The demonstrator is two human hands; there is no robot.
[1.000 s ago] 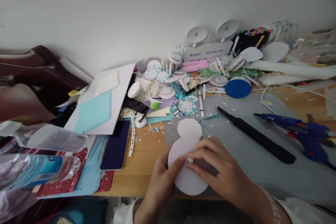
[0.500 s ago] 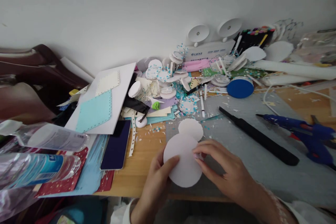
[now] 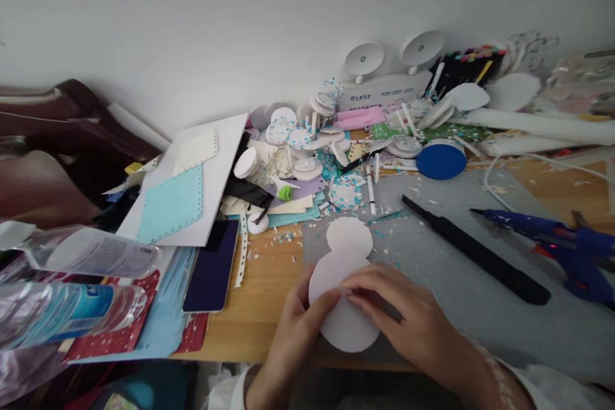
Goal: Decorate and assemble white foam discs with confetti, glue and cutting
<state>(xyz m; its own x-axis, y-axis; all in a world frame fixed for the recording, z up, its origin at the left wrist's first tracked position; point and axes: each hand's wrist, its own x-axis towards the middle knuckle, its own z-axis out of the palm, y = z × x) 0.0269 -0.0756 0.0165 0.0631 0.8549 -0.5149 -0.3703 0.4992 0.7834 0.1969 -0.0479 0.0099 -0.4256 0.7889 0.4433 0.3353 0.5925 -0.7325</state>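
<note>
A round white paper disc (image 3: 348, 327) is held near the table's front edge. My left hand (image 3: 300, 320) grips its left side, with the thumb on top and the fingers beneath. Over the middle of the disc, my right hand (image 3: 403, 314) has thumb and index finger pinched together. Whatever lies between those fingertips is too small and hidden to make out. A second white disc (image 3: 349, 235), smaller with a slightly bumpy rim, lies on the grey mat (image 3: 432, 327) just beyond the held one.
To the right are a black, long-handled tool (image 3: 475, 253) and a blue glue gun (image 3: 552, 237). A phone (image 3: 211, 269) and plastic bottles (image 3: 86, 311) lie left. Behind, white discs, paper scraps, a blue round lid (image 3: 441, 160) and a white marker (image 3: 371, 192) crowd the wall side.
The held disc has shifted slightly right and towards me. My right hand's pinched fingers have moved left, from near the disc's right edge to its middle. My left thumb has moved with the disc.
</note>
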